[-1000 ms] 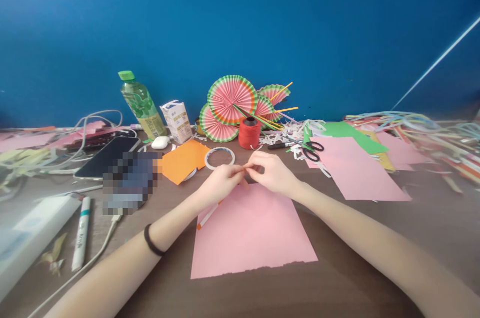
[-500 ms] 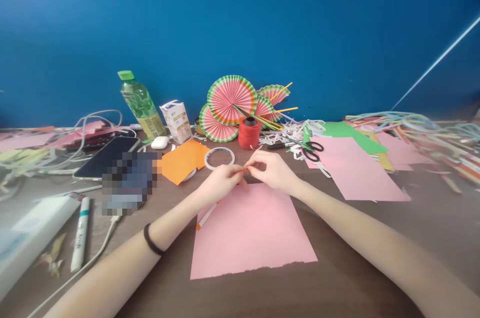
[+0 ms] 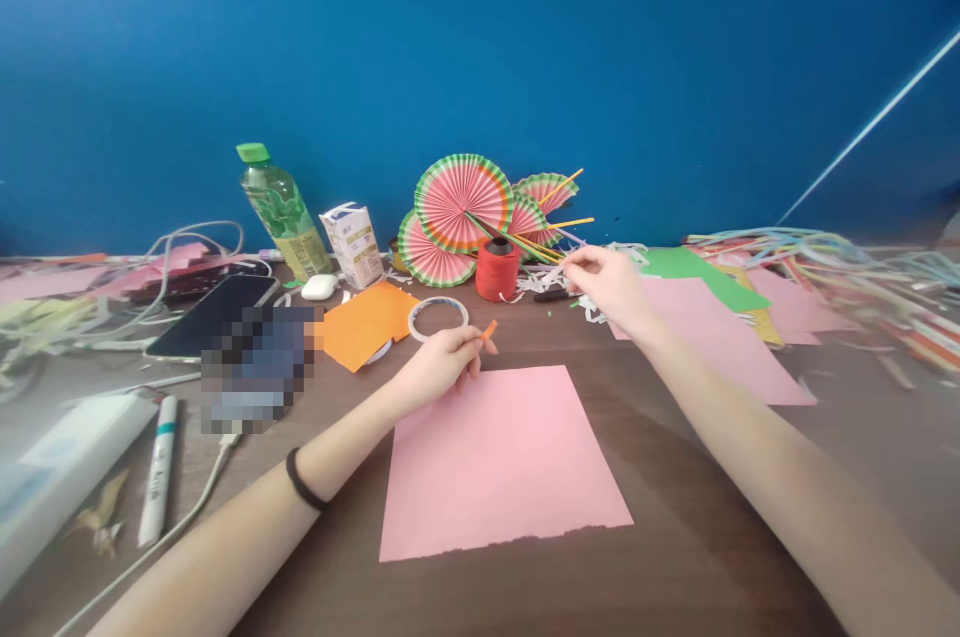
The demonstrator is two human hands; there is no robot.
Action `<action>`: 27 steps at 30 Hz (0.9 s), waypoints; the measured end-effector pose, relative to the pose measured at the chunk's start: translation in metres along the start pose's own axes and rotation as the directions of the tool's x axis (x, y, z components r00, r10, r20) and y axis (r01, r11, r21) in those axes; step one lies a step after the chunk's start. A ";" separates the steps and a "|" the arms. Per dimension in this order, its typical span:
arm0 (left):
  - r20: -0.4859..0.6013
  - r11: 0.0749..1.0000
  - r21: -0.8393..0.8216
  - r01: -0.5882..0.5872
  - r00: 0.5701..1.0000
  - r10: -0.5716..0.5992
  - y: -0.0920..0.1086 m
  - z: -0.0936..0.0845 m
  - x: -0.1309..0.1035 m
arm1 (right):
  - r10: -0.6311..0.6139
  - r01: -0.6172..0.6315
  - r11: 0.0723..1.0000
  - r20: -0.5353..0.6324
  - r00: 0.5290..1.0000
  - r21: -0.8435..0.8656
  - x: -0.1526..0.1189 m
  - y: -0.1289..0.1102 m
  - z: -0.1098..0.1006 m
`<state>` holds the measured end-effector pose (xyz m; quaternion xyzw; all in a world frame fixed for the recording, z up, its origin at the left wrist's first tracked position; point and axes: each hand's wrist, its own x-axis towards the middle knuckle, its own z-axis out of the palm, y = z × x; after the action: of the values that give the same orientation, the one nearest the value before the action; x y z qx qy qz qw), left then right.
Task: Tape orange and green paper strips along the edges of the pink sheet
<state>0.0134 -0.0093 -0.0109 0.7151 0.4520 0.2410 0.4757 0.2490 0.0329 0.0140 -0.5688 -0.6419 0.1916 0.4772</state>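
Note:
My left hand (image 3: 442, 364) is closed on a small orange strip (image 3: 489, 330), whose end sticks out past the fingertips. It hovers at the back left corner of a pink sheet (image 3: 506, 467) that has a ragged front edge. My right hand (image 3: 604, 285) is at the pile of white paper shreds (image 3: 592, 309), with its fingers pinched together; what they hold, if anything, is too small to make out. Left of it stands a red thread spool (image 3: 496, 271), in front of the pink and green pleated paper fans (image 3: 463, 203).
A tape roll (image 3: 438, 319) and orange paper (image 3: 365, 324) lie left of centre. Behind them stand a small carton (image 3: 352, 244) and a green bottle (image 3: 283, 217). On the left are a phone (image 3: 217, 317), cables and a marker (image 3: 159, 472). Pink and green sheets (image 3: 705, 279) lie right.
My right hand has moved away from my left hand, back and to the right, to the shreds. The white strip under my left hand is no longer visible, and the scissors are now hidden.

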 end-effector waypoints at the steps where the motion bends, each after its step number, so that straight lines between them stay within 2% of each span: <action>1: -0.016 1.000 0.016 -0.004 1.000 0.004 0.002 0.000 -0.001 | 0.015 -0.018 0.998 -0.042 0.999 -0.065 0.004 0.004 -0.006; 4: -0.060 0.999 0.034 -0.011 0.998 0.013 0.007 -0.001 -0.002 | 0.067 -0.108 0.947 -0.142 0.988 -0.303 0.013 0.018 -0.022; 7: -0.099 1.000 0.006 0.003 0.995 -0.003 0.007 0.000 -0.001 | 0.121 -0.177 0.892 -0.157 0.980 -0.417 0.020 0.033 -0.033; 12: -0.090 0.994 -0.111 -0.022 0.996 0.012 -0.003 0.000 0.004 | 0.133 -0.203 0.862 -0.178 0.975 -0.465 0.027 0.052 -0.039; 17: -0.036 0.972 -0.231 -0.029 0.999 0.021 -0.004 -0.001 0.007 | 0.029 -0.082 0.899 -0.128 0.991 -0.430 0.023 0.046 -0.030; 19: -0.015 0.965 -0.261 -0.037 0.999 0.035 -0.004 -0.001 0.006 | 0.014 -0.017 0.943 -0.011 1.000 -0.333 0.017 0.034 -0.021; 21: 0.013 0.953 -0.300 -0.044 0.999 0.050 -0.004 -0.001 0.005 | -0.013 0.045 0.984 0.179 0.984 -0.174 0.009 0.018 -0.010; 22: 0.027 0.947 -0.318 -0.047 0.998 0.058 -0.004 -0.001 0.004 | -0.008 0.037 0.994 0.266 0.964 -0.103 0.004 0.010 -0.005; 25: 0.058 0.943 -0.330 -0.044 0.996 0.067 0.001 0.000 0.002 | 0.010 -0.040 0.998 0.501 0.865 0.049 -0.012 -0.011 0.011; 27: 0.076 0.951 -0.307 -0.032 0.995 0.058 0.007 0.000 0.000 | 0.003 -0.091 0.988 0.568 0.823 0.127 -0.021 -0.020 0.019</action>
<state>0.0164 -0.0100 -0.0051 0.6527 0.3725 0.2885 0.5933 0.2200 0.0141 0.0128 -0.4649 -0.7240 0.4105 0.3019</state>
